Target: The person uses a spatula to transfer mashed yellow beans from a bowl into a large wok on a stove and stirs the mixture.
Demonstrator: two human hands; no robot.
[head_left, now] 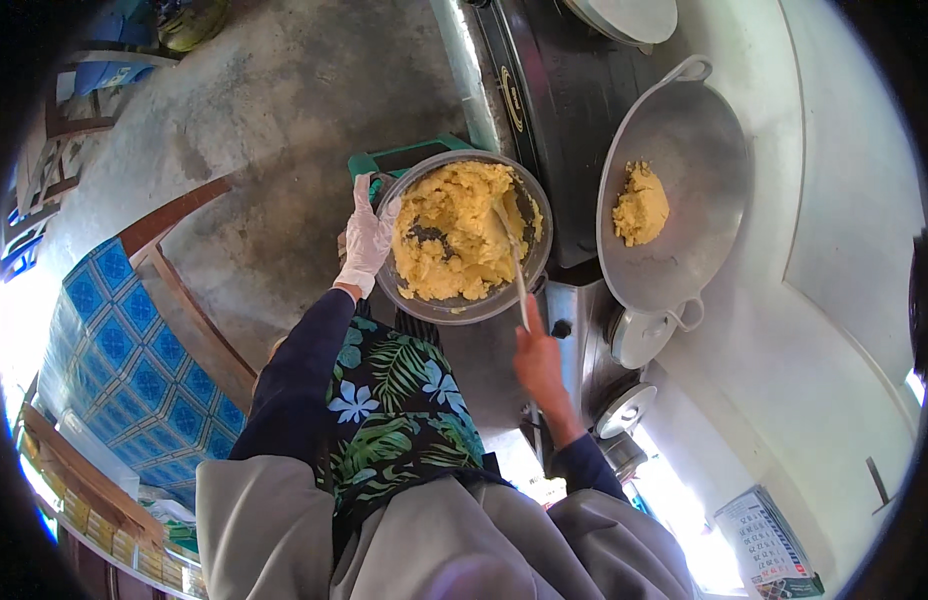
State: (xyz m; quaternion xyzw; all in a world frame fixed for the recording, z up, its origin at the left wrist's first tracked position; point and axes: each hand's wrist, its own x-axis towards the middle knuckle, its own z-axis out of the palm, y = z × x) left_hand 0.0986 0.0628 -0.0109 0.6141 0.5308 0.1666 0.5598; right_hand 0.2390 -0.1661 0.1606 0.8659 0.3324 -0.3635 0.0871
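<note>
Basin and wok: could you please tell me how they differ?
The basin holds a broad yellow mass, the wok a smaller mound. A utensil in the right hand reaches into the basin; none is in the wok. The left hand touches the basin, neither hand the wok. Both contents look yellow.

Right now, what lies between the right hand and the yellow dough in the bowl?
In the head view, a long utensil lies there: the right hand grips it, and it crosses the rim of the bowl to the dough.
</note>
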